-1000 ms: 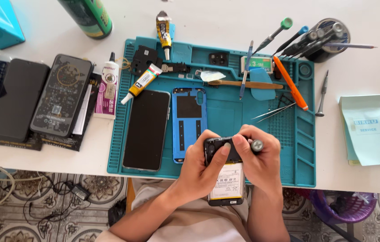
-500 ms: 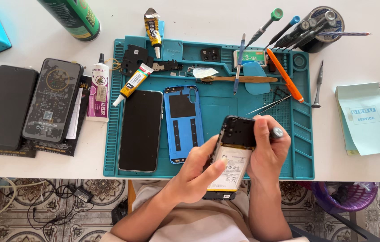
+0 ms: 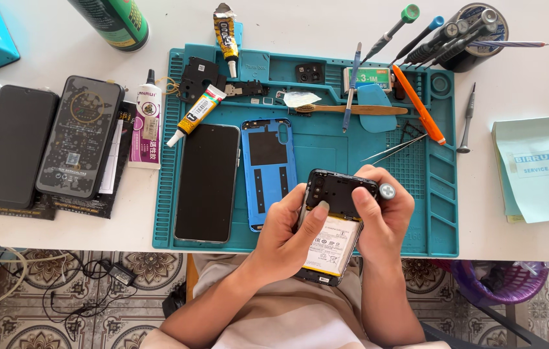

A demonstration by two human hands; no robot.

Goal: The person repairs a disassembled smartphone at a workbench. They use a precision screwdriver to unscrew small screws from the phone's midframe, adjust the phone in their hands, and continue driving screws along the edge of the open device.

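Both hands hold an opened phone body (image 3: pixel 333 223) over the near edge of the teal work mat (image 3: pixel 442 213); its white battery faces up. My left hand (image 3: pixel 287 236) grips its left side with the thumb on the black upper part. My right hand (image 3: pixel 381 216) grips the right side and also holds a screwdriver whose round grey cap (image 3: pixel 387 190) sticks out by the phone's top corner. To the left on the mat lie a blue back cover (image 3: pixel 268 171) and a black screen panel (image 3: pixel 208 182).
On the mat: glue tubes (image 3: pixel 195 115), a toothbrush (image 3: pixel 352 109), tweezers (image 3: pixel 394 149), an orange tool (image 3: pixel 418 103), small black parts. Left of it lie two phones (image 3: pixel 79 144) and a white tube. A tool cup (image 3: pixel 465 32) and pale green notepad (image 3: pixel 536 169) sit right. A green can (image 3: pixel 113 22) stands far left.
The phone body was turned from crosswise to upright in my hands, battery now facing up. My right hand has shifted to the phone's right edge with the screwdriver still in it.
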